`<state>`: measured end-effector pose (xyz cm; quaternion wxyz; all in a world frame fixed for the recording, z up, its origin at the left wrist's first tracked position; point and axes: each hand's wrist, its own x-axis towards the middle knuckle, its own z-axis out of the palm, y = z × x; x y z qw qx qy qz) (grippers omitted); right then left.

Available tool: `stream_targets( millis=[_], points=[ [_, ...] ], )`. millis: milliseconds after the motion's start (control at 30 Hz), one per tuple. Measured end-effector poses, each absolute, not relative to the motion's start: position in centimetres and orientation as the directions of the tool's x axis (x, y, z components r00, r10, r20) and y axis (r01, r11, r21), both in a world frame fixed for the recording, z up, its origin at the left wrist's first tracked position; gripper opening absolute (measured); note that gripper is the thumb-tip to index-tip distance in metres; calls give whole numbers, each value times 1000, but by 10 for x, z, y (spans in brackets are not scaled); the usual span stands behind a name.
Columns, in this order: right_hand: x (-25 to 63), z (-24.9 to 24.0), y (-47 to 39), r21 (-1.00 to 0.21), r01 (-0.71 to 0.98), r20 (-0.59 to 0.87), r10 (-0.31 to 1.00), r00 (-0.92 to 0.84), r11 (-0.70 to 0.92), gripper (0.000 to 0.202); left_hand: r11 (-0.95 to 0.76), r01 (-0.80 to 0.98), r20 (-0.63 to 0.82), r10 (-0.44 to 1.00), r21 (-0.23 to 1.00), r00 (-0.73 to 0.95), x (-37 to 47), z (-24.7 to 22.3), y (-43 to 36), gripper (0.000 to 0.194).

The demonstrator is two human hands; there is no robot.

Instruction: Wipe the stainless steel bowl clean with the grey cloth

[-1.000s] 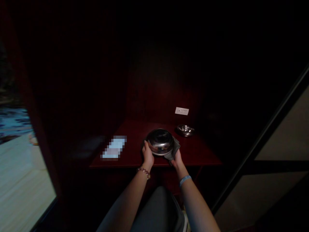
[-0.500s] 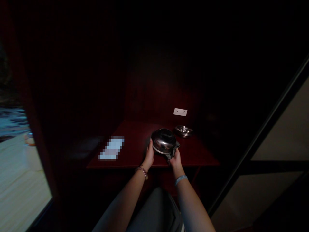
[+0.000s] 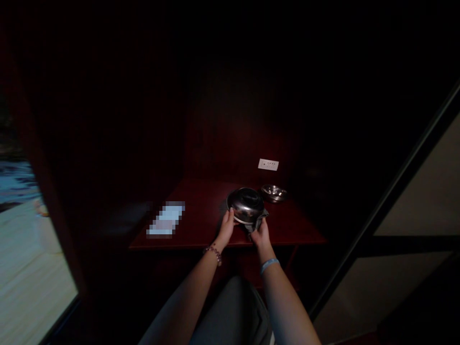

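A shiny metal bowl [image 3: 246, 205] is held bottom up over the dark red desk [image 3: 201, 230]. My left hand [image 3: 226, 228] is closed on the bowl's near left rim, thumb on the outer wall. At the near right rim, my right hand [image 3: 261, 234] grips a dark grey cloth [image 3: 256, 225] pressed against the bowl; some of its fingers are hidden under the cloth and bowl. Behind and to the right, other metal bowls [image 3: 274, 193], seemingly stacked, rest upright on the desk.
A pixelated pale rectangle [image 3: 166, 220] lies on the desk's left side. On the back wall is a white socket plate [image 3: 268, 165]. Dark panels rise on both sides, and a pale wooden surface [image 3: 32, 268] shows at far left. My knee is below the desk edge.
My left hand has shifted along the rim, slightly right and nearer to me. The bowl has moved slightly right and up in view, with the cloth still against it.
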<state>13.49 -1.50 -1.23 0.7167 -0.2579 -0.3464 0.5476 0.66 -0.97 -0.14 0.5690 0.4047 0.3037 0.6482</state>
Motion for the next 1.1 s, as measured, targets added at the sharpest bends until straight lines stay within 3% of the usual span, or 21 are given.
stream_targets(
  millis=[133,333,467,733,833,933,1100],
  points=[
    [136,-15,-10,-737,-632,194,971,143,240,43,-176,-510,177,983,842,-47,6,0,-10,42],
    [138,-11,0,-792,-566,158,972,172,229,33,-258,-602,94,952,756,-290,3,1,-5,28],
    [140,-9,0,-787,-581,137,977,163,207,29,-255,-617,49,943,745,-330,3,0,-2,26],
    [143,-18,0,-760,-610,122,972,201,222,33,-194,-614,28,962,765,-271,5,-1,-1,34],
    [143,-17,-1,-736,-627,148,964,221,257,37,-145,-610,53,985,779,-166,5,0,-3,40],
    [143,-14,-2,-714,-630,204,951,230,306,40,-122,-580,107,992,805,-61,5,0,-6,35],
    [141,-10,-3,-719,-616,243,947,210,321,42,-110,-567,118,993,817,-22,6,0,-7,27]
  ],
)
